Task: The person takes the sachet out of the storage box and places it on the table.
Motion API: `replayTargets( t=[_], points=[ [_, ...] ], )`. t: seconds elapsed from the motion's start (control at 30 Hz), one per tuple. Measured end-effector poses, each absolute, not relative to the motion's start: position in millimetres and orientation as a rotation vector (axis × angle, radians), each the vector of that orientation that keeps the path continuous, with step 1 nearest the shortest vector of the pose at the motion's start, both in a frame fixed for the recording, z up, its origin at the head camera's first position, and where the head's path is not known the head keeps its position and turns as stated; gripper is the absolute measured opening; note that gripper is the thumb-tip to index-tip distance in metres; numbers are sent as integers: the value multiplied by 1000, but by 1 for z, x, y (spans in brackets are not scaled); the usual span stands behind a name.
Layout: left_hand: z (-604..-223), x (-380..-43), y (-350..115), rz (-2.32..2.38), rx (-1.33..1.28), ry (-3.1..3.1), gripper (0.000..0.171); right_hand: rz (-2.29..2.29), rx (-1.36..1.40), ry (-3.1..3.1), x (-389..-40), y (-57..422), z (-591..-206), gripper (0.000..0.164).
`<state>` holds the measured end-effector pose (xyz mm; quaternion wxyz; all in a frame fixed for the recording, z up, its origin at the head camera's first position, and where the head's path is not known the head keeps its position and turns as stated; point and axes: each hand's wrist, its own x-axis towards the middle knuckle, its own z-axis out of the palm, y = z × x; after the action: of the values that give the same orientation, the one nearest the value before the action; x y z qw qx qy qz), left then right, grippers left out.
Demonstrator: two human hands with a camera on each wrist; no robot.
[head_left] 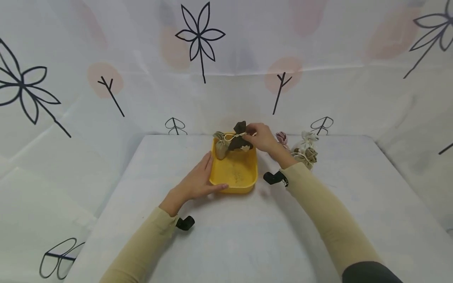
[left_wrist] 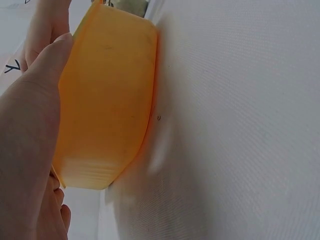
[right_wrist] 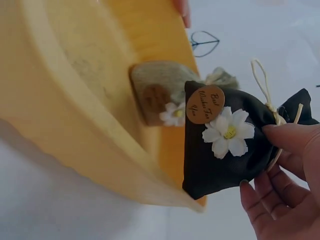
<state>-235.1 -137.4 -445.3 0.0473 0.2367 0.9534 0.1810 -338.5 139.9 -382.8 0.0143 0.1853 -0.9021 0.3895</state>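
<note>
A yellow plastic tub (head_left: 236,173) stands on the white table. My left hand (head_left: 196,180) grips it at the near left, thumb over the front rim and fingers along the left side. Over the tub's far right part, my right hand (head_left: 261,137) pinches a black drawstring pouch (right_wrist: 220,170) by its tied neck. That pouch carries a white cloth flower and a round brown tag, and its bottom overlaps the tub's rim in the right wrist view. Inside the tub, a grey-green pouch (head_left: 221,149) with a similar flower leans in the far left corner.
Behind the right forearm lie more pouches: a pink one (head_left: 282,138), a white one (head_left: 308,138) and an olive one (head_left: 307,158). A pale cloth backdrop (head_left: 233,98) with drawn flowers rises at the table's far edge.
</note>
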Motion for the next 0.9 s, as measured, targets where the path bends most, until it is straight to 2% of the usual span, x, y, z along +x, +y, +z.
replayTargets(
  t=[0.47,0.9],
  points=[
    [-448,-236,-137,555,709,2906,131,1363,397,-2729,-298,163,-355,25],
    [-444,-232,-135,562,685,2895,131,1209,285,-2710,-265,202,-357,28]
  ],
)
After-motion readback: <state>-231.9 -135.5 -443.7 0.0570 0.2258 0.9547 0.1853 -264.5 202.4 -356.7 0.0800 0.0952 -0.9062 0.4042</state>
